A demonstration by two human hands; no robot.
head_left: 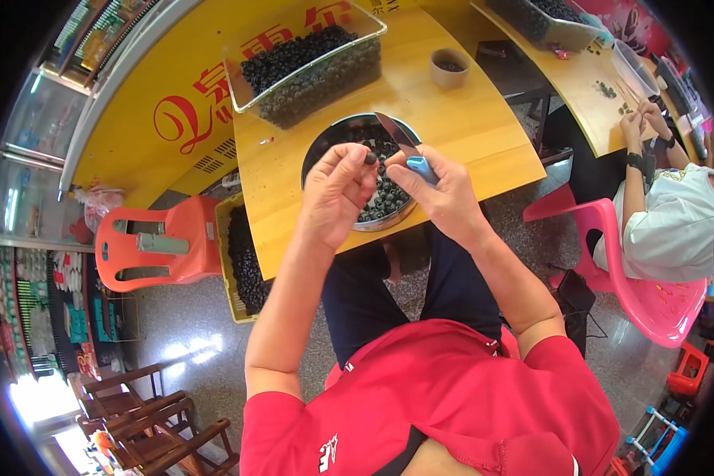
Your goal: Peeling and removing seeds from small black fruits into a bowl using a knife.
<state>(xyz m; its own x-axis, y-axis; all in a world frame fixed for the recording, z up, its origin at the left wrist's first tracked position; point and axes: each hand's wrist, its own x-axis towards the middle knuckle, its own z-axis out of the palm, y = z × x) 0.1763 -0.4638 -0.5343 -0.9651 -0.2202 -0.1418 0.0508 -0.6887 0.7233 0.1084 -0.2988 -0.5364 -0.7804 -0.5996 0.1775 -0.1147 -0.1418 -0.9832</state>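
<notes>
Risk (my guess): w/ piece (370, 159) so small, knife (399, 136) edge could skid off & nick L hand (338, 189), or a weak pinch drops it in bowl (374, 228). Piece looks roundish, dk greyish; finer detail too small to tell. L thumb & fingertips pinched close on it, above bowl; R hand (446, 192) wrapped round knife's blue handle, blade angled up

Blue knife handle (422, 169), red shirt (444, 397)

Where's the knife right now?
In the head view, just right of centre: the knife is in the right hand, blade angled up-left above the bowl, beside the left hand.
</notes>
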